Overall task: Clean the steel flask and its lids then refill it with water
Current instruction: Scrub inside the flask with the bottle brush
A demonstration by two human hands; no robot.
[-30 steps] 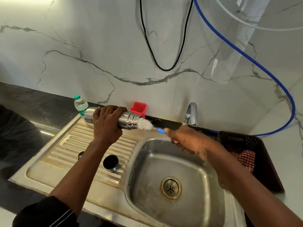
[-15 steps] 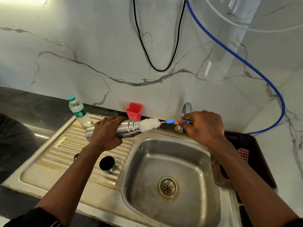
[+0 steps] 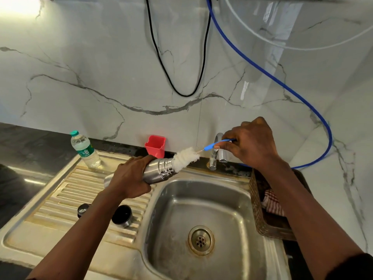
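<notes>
Scrubbing at the sink [image 3: 228,201]: my left hand [image 3: 129,178] grips the steel flask [image 3: 159,171] at centre frame, tilted with its mouth toward the tap [image 3: 216,156]. My right hand [image 3: 252,144] pinches the blue handle of a bottle brush [image 3: 186,158], whose white bristles sit at the flask's mouth. I judge the job to be at an early stage. The black lid [image 3: 122,216] and small cap [image 3: 82,209] lie on the draining board at lower left, and I cannot tell whether they have been washed. Rinsing and refilling remain. My fingers hide the flask's base and its inside is unseen. My forearm partly covers the small cap.
</notes>
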